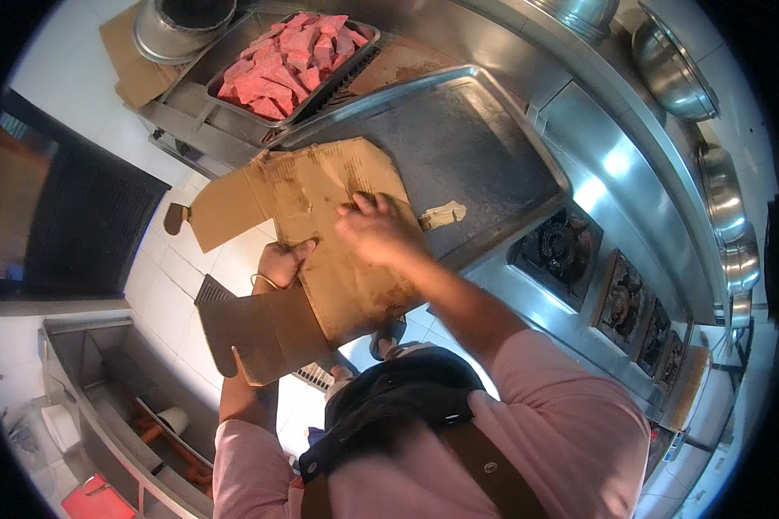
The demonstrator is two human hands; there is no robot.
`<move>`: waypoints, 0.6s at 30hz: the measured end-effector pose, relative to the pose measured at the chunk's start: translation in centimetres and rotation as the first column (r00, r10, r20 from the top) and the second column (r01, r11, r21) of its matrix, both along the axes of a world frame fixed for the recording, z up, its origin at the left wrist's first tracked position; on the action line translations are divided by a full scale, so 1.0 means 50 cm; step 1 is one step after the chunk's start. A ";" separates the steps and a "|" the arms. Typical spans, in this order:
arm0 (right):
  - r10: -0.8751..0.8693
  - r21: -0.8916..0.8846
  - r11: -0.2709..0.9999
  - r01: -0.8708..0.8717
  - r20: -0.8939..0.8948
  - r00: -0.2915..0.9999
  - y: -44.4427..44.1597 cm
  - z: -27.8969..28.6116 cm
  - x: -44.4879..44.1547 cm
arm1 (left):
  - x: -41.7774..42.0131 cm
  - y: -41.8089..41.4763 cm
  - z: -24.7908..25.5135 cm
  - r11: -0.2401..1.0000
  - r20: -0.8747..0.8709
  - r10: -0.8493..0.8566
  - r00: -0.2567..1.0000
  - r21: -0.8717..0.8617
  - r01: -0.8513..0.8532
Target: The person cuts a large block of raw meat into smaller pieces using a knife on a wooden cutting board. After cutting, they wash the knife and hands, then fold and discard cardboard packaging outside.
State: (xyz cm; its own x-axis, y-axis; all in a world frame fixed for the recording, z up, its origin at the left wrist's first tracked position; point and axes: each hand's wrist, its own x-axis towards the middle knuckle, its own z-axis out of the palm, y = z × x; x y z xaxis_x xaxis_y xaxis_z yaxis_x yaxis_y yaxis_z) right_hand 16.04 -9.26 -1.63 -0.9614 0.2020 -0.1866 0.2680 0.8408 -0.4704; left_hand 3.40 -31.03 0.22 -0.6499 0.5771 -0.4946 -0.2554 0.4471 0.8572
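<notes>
My left hand [284, 263] grips the edge of a flattened brown cardboard box [337, 285], its thumb on the upper face. Dark stains and creases mark the cardboard, and a flap hangs over my left forearm. Above the middle of the sheet is my right hand [376, 230], fingers curled and slightly blurred. Whether it pinches the cardboard or only touches it is unclear. Under the far part of the cardboard lies a large dark metal baking tray [487, 156]. A torn scrap of cardboard [445, 215] rests on this tray, beside the sheet's edge.
Chunks of raw red meat [292, 61] fill a metal pan [370, 32] beyond the tray. A metal pot [182, 29] stands at the far left. Gas burners [558, 250] line the counter on the right, below steel bowls [675, 71]. A metal sink [130, 363] is at lower left.
</notes>
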 end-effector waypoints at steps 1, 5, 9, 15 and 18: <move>0.082 -0.229 0.967 -0.107 -0.117 0.990 0.107 -0.040 0.027 | 0.005 0.010 0.019 0.998 0.060 0.035 0.998 0.047 -0.038; -0.125 0.360 0.908 0.214 -0.256 0.959 0.259 0.020 0.204 | -0.036 -0.023 0.028 0.972 0.235 0.156 0.959 0.135 -0.191; -0.215 0.119 0.975 0.188 0.275 0.937 0.270 0.062 0.180 | -0.081 -0.052 0.014 0.934 0.202 0.237 0.950 0.222 -0.280; -0.605 -0.076 0.796 0.601 -0.147 0.783 0.256 0.045 0.215 | -0.018 -0.047 0.036 0.931 -0.926 -0.062 0.373 -0.188 -0.312; -0.585 -0.592 0.680 0.432 -0.084 0.807 0.146 0.134 0.237 | -0.008 -0.033 0.138 0.972 -0.929 -0.107 0.353 -0.172 -0.159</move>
State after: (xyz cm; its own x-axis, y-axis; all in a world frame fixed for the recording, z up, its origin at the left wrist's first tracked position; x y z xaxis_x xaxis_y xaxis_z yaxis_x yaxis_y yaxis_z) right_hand 27.89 -1.96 5.07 -0.7635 0.6175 -0.1889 0.3897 0.2074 -0.8973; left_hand 3.02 -32.68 7.11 -0.7776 0.5269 0.3432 0.6287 0.6410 0.4403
